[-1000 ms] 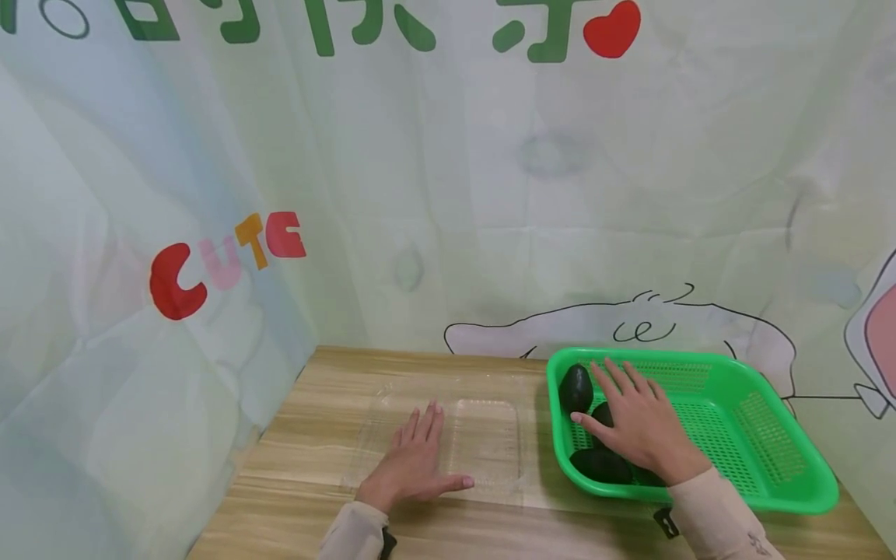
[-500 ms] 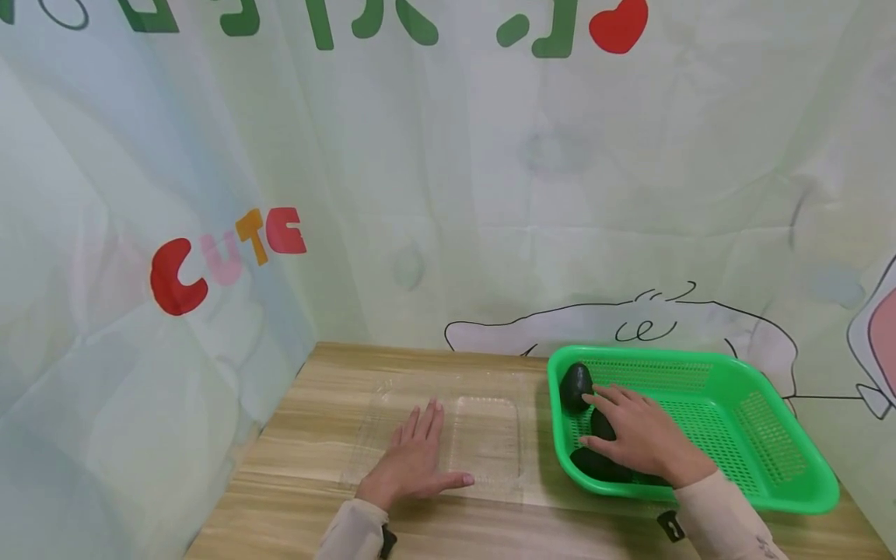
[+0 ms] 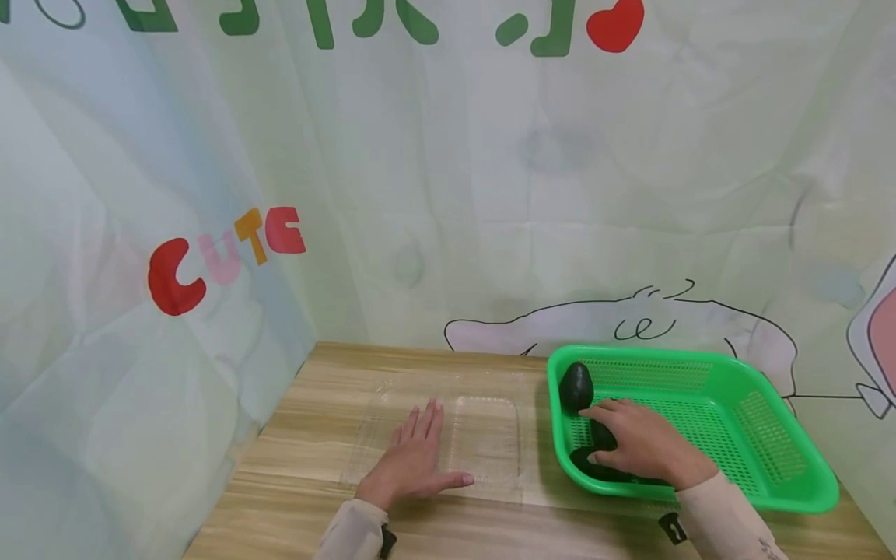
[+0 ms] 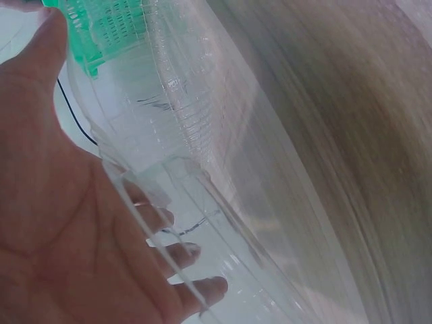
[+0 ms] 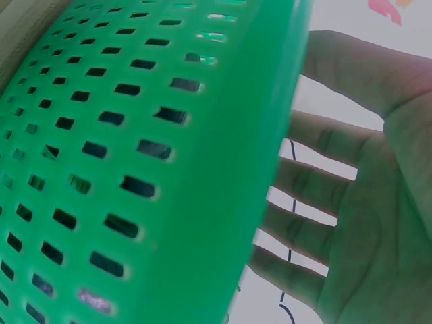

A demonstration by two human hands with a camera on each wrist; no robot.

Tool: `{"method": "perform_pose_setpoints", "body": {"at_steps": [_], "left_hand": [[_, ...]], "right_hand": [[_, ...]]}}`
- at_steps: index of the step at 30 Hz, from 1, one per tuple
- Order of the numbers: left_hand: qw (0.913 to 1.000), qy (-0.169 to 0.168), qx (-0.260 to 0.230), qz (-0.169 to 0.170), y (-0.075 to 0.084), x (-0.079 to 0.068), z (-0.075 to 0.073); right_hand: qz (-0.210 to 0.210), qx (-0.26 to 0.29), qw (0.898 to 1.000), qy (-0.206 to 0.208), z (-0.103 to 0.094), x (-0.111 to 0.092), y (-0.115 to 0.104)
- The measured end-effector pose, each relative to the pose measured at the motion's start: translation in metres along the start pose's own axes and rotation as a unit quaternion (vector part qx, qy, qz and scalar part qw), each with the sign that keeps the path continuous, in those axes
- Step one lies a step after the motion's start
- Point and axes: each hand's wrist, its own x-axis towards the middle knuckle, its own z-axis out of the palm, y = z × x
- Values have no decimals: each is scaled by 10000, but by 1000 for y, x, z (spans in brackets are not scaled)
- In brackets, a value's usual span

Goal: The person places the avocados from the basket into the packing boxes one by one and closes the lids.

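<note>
In the head view my left hand [image 3: 413, 463] rests with straight, spread fingers on a clear plastic container [image 3: 488, 439] on the table. The left wrist view shows its fingertips behind the see-through wall. My right hand [image 3: 644, 443] reaches over the near rim into a green plastic basket [image 3: 791, 435]. Its thumb and fingers curve round a dark avocado [image 3: 602, 435], partly hidden under the hand. Another avocado [image 3: 577, 387] stands in the far left corner, and one more lies along the near wall. In the right wrist view the basket's wall hides the fingertips.
The wooden table [image 3: 301, 467] meets a printed cloth backdrop [image 3: 434, 233] behind and on the left. Beside the right sleeve a small black tag [image 3: 673, 528] shows below the basket.
My right hand has come down toward the near left of the basket, its fingers bending from spread to curved round an avocado. The left hand has stayed on the container.
</note>
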Motion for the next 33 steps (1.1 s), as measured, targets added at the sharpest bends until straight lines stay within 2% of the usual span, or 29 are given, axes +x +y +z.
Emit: {"method": "perform_pose_setpoints", "body": {"at_steps": [14,22,33], "left_hand": [[10000,13,18,35,0,0,0],[10000,11,-58,-1,-2,0,0],[10000,-23,-38,10,-2,2,1]], "right_hand": [[-75,140,9987,-475,7,-1,4],[-283,42,9979,-576,12,-4,5],[-78,87,9975,-695,20,0,2]]}}
